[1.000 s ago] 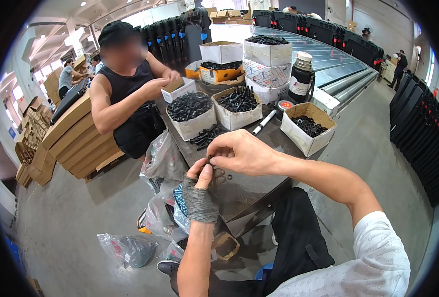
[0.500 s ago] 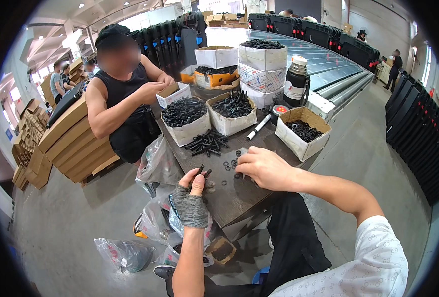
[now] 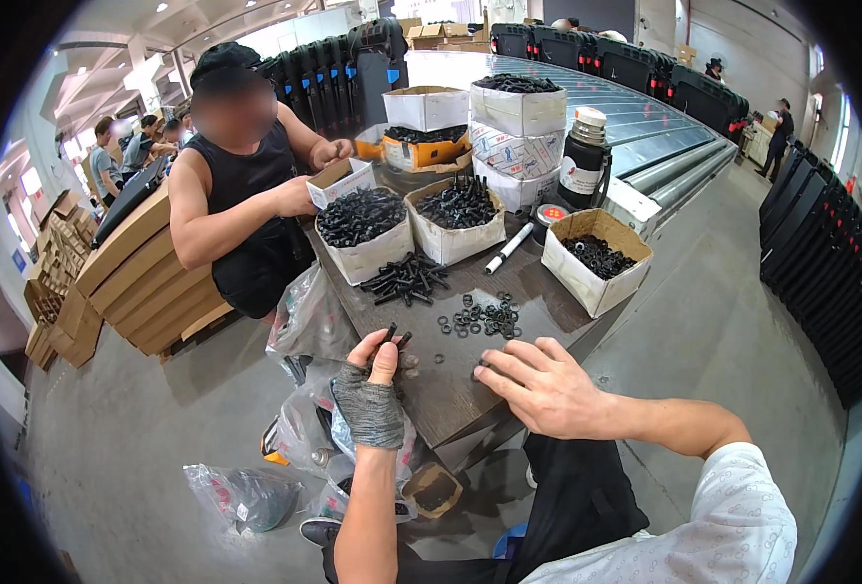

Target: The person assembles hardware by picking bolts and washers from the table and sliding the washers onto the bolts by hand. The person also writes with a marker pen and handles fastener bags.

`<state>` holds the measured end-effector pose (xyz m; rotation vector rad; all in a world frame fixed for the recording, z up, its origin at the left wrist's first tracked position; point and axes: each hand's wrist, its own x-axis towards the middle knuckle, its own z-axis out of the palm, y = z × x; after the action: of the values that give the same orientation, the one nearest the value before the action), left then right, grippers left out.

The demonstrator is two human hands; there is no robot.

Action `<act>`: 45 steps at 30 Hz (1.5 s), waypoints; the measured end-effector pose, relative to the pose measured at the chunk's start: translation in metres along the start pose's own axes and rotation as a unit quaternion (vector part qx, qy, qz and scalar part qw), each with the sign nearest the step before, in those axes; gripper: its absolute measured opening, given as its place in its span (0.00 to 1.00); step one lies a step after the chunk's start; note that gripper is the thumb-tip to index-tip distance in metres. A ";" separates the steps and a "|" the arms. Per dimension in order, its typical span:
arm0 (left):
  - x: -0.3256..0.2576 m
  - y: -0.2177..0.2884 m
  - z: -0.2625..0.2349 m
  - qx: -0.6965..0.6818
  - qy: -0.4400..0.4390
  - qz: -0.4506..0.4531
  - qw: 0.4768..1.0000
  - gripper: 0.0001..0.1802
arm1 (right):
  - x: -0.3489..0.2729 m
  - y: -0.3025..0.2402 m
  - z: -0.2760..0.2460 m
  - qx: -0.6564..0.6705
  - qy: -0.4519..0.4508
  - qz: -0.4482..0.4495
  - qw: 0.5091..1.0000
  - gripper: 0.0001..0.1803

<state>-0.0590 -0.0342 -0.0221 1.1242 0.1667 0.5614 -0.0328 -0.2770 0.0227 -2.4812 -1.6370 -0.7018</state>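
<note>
My left hand [image 3: 371, 394], in a grey fingerless glove, is closed around two short black bolts [image 3: 392, 338] whose ends stick up beside the thumb. Over the table's near right edge, my right hand [image 3: 548, 389] has its fingers curled, and a small black ring [image 3: 481, 367] shows at the fingertips. Beyond it lies a loose spread of black rings [image 3: 486, 317], with a single ring [image 3: 439, 358] nearer my left hand. A heap of black bolts [image 3: 404, 280] lies farther back on the dark table [image 3: 450, 401].
White boxes of bolts [image 3: 365, 255] and a box of rings [image 3: 592, 282] stand along the table, near a white marker [image 3: 509, 248] and a black thermos [image 3: 583, 165]. Across the left corner, a co-worker [image 3: 241, 185] reaches to a small box. Plastic bags [image 3: 246, 494] lie on the floor.
My right hand has moved toward me and to the right, off the ring pile, uncovering more rings. My left hand stays in place. The co-worker's hands have moved apart.
</note>
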 end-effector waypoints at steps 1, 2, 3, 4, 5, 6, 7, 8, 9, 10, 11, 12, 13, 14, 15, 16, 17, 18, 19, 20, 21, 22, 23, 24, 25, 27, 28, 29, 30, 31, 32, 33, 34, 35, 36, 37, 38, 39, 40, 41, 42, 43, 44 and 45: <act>0.000 -0.001 -0.001 0.001 0.001 0.000 1.000 0.17 | 0.000 -0.002 -0.001 0.001 0.000 0.000 1.000 0.29; 0.001 -0.004 -0.001 0.001 -0.001 0.003 1.000 0.17 | -0.001 -0.005 -0.001 0.009 0.019 0.016 1.000 0.30; 0.001 -0.005 -0.002 0.001 -0.002 0.006 1.000 0.17 | -0.002 -0.007 -0.001 0.017 0.038 0.031 0.999 0.31; 0.000 -0.003 -0.002 0.003 -0.002 0.006 1.000 0.17 | -0.004 -0.009 0.003 0.019 0.039 0.032 0.999 0.31; 0.000 -0.002 -0.001 0.002 -0.005 0.008 1.000 0.17 | -0.007 -0.009 0.010 0.024 0.029 0.029 0.999 0.32; -0.001 -0.001 0.000 0.001 -0.008 0.011 1.000 0.17 | -0.010 -0.010 0.013 0.029 0.018 0.025 0.999 0.33; -0.001 -0.002 0.000 0.002 -0.009 0.010 1.000 0.17 | -0.013 -0.012 0.015 0.027 0.032 0.031 0.999 0.30; -0.001 -0.001 -0.001 -0.003 -0.011 0.006 1.000 0.18 | -0.016 -0.011 0.017 0.028 0.032 0.032 0.999 0.30; -0.002 -0.001 -0.002 -0.007 -0.014 0.002 1.000 0.19 | -0.019 -0.009 0.023 0.035 0.064 0.022 0.997 0.27; -0.003 -0.002 -0.002 -0.006 -0.013 0.002 1.000 0.19 | -0.023 -0.006 0.028 0.042 0.096 0.012 0.994 0.23; -0.002 -0.004 -0.002 -0.003 -0.012 0.010 1.000 0.18 | -0.027 0.000 0.034 0.042 0.097 0.013 0.994 0.23; -0.001 -0.005 -0.002 0.001 -0.011 0.018 1.000 0.18 | -0.031 0.007 0.041 0.071 0.142 -0.021 0.987 0.20; -0.001 -0.004 -0.001 0.001 -0.012 0.018 1.000 0.18 | -0.033 0.013 0.047 0.100 0.187 -0.054 0.976 0.17; -0.002 -0.004 0.001 0.012 -0.012 0.022 1.000 0.18 | -0.033 0.015 0.050 0.099 0.186 -0.052 0.976 0.17; -0.003 -0.003 0.002 0.022 -0.013 0.027 0.999 0.18 | -0.032 0.018 0.052 0.146 0.203 -0.053 0.967 0.16; -0.002 -0.003 0.004 0.021 -0.015 0.025 0.999 0.18 | -0.031 0.019 0.053 0.192 0.220 -0.055 0.955 0.15; -0.002 -0.002 0.004 0.024 -0.019 0.022 0.999 0.18 | -0.030 0.017 0.053 0.201 0.234 -0.045 0.950 0.16; -0.002 -0.001 0.004 0.026 -0.024 0.019 0.999 0.18 | -0.030 0.018 0.053 0.200 0.231 -0.043 0.951 0.16; -0.001 -0.002 0.004 0.034 -0.023 0.037 0.998 0.18 | -0.029 0.019 0.053 0.246 0.235 -0.021 0.940 0.15; -0.001 -0.002 0.005 0.031 -0.023 0.037 0.999 0.18 | -0.026 0.022 0.051 0.290 0.239 -0.002 0.927 0.14; -0.002 0.001 0.005 0.043 -0.030 0.034 0.998 0.18 | -0.022 0.023 0.047 0.337 0.246 0.050 0.907 0.09; -0.002 0.003 0.006 0.055 -0.037 0.032 0.997 0.18 | -0.018 0.023 0.041 0.334 0.245 0.047 0.909 0.09; -0.003 0.002 0.004 0.062 -0.054 0.027 0.996 0.16 | -0.010 0.021 0.030 0.513 0.184 0.202 0.814 0.07; -0.005 0.002 0.003 0.059 -0.054 0.032 0.996 0.16 | -0.003 0.023 0.023 0.657 0.110 0.343 0.662 0.05; -0.009 0.002 0.006 0.078 -0.070 0.039 0.994 0.15 | 0.003 0.030 0.019 0.697 0.077 0.340 0.627 0.08; -0.015 0.008 0.012 0.123 -0.099 0.055 0.986 0.13 | 0.012 0.036 0.018 0.753 0.078 0.334 0.561 0.09; -0.019 0.013 0.018 0.108 -0.099 0.043 0.988 0.13 | 0.017 0.038 0.018 0.806 0.076 0.330 0.486 0.10; -0.022 0.015 0.020 0.103 -0.102 0.037 0.989 0.14 | 0.018 0.041 0.018 0.817 0.062 0.320 0.475 0.12; -0.024 0.016 0.022 0.097 -0.104 0.030 0.989 0.14 | 0.022 0.041 0.016 0.817 0.058 0.317 0.478 0.12; -0.025 0.017 0.023 0.096 -0.100 0.033 0.990 0.14 | 0.025 0.041 0.014 0.825 0.044 0.313 0.469 0.11; -0.025 0.019 0.024 0.096 -0.109 0.030 0.989 0.14 | 0.028 0.040 0.014 0.832 0.032 0.310 0.458 0.11; -0.026 0.020 0.024 0.095 -0.118 0.027 0.988 0.14 | 0.032 0.038 0.014 0.832 0.028 0.308 0.460 0.11; -0.028 0.019 0.024 0.094 -0.114 0.029 0.989 0.14 | 0.035 0.035 0.015 0.840 0.027 0.304 0.449 0.11; -0.027 0.019 0.024 0.095 -0.116 0.034 0.988 0.14 | 0.039 0.033 0.016 0.848 0.025 0.298 0.438 0.10; -0.027 0.018 0.024 0.096 -0.117 0.038 0.988 0.14 | 0.043 0.031 0.017 0.848 0.021 0.296 0.440 0.10; -0.027 0.016 0.023 0.101 -0.109 0.037 0.988 0.14 | 0.046 0.028 0.018 0.853 0.030 0.295 0.429 0.09; -0.027 0.017 0.022 0.099 -0.107 0.039 0.989 0.14 | 0.047 0.026 0.018 0.857 0.040 0.296 0.419 0.08; -0.026 0.019 0.023 0.102 -0.104 0.042 0.989 0.14 | 0.048 0.026 0.019 0.857 0.038 0.295 0.421 0.08; -0.027 0.021 0.023 0.104 -0.101 0.045 0.988 0.14 | 0.047 0.027 0.022 0.865 0.037 0.286 0.412 0.08; -0.027 0.022 0.022 0.103 -0.099 0.046 0.989 0.14 | 0.046 0.027 0.025 0.873 0.037 0.276 0.401 0.09; -0.027 0.023 0.022 0.098 -0.099 0.048 0.989 0.13 | 0.046 0.027 0.027 0.873 0.035 0.276 0.402 0.09; -0.027 0.023 0.021 0.092 -0.100 0.051 0.989 0.13 | 0.046 0.027 0.028 0.879 0.034 0.273 0.390 0.09; -0.027 0.022 0.021 0.091 -0.100 0.050 0.990 0.13 | 0.046 0.026 0.028 0.884 0.034 0.272 0.379 0.08; -0.027 0.022 0.020 0.089 -0.104 0.050 0.989 0.13 | 0.046 0.026 0.028 0.883 0.034 0.273 0.379 0.08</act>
<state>-0.0809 -0.0572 0.0020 1.3630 -0.0203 0.5215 0.0142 -0.2405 0.0217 -0.8699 -0.3908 0.7901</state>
